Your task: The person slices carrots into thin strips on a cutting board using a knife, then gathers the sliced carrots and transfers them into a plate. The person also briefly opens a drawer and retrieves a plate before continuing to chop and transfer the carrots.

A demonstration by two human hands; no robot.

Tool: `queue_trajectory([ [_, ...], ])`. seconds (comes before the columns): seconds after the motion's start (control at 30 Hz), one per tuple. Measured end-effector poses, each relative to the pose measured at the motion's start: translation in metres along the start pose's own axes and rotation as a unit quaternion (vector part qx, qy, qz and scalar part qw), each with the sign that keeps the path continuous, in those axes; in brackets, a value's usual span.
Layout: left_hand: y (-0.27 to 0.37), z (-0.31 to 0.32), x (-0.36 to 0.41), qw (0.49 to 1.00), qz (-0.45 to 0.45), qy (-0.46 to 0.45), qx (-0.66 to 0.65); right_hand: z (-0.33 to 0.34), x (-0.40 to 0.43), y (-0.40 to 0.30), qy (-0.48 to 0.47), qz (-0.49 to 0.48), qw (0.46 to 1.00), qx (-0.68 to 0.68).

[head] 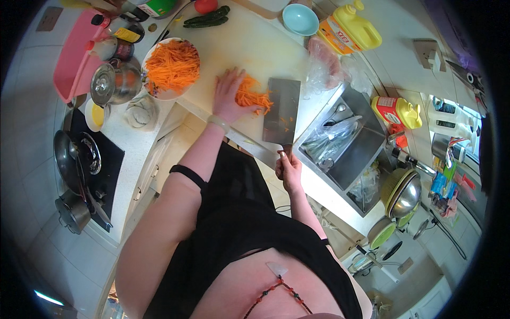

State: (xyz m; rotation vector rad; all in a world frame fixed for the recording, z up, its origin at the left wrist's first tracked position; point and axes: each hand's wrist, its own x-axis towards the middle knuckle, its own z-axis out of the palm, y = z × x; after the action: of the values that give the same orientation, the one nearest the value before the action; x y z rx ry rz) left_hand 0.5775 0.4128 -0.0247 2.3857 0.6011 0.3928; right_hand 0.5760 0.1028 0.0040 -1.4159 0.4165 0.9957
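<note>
My right hand (288, 169) grips the wooden handle of a wide cleaver (281, 109), whose flat blade lies over the right side of a pale cutting board (235, 44). A few orange shreds stick to the blade. My left hand (230, 95), fingers spread, rests against a small pile of shredded carrot (253, 95) that reaches to the blade's left edge. To the left, a bowl with a patterned rim (175, 94) is heaped with more carrot shreds (172, 65). Dark green cucumbers (206, 18) and a tomato (206, 5) lie at the far end of the board.
A steel sink (342, 155) holding plastic-bagged greens (328, 139) is on the right. Beyond it stand yellow jugs (354, 30) and a light blue bowl (300, 19). Bottles, a lidded steel pot (115, 81) and a cooktop (109, 151) with a pan (65, 159) are left.
</note>
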Motion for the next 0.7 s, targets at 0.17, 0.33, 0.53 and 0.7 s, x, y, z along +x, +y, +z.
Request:
queue_trajectory([
  [0.17,0.017,0.011,0.004,1.0,-0.002,0.012,-0.016,0.046,0.007,0.0,0.015,0.015,1.0,0.008],
  [0.33,0.025,0.02,0.007,0.999,0.011,0.036,-0.025,0.073,0.016,0.0,0.002,-0.013,1.0,-0.012],
  [0.53,0.03,0.025,0.012,0.989,-0.018,0.107,-0.105,0.093,0.021,-0.009,-0.031,0.004,0.998,-0.05],
  [0.7,0.04,-0.001,0.022,0.966,-0.036,0.175,-0.186,0.118,0.0,-0.036,-0.037,-0.006,0.993,-0.109],
])
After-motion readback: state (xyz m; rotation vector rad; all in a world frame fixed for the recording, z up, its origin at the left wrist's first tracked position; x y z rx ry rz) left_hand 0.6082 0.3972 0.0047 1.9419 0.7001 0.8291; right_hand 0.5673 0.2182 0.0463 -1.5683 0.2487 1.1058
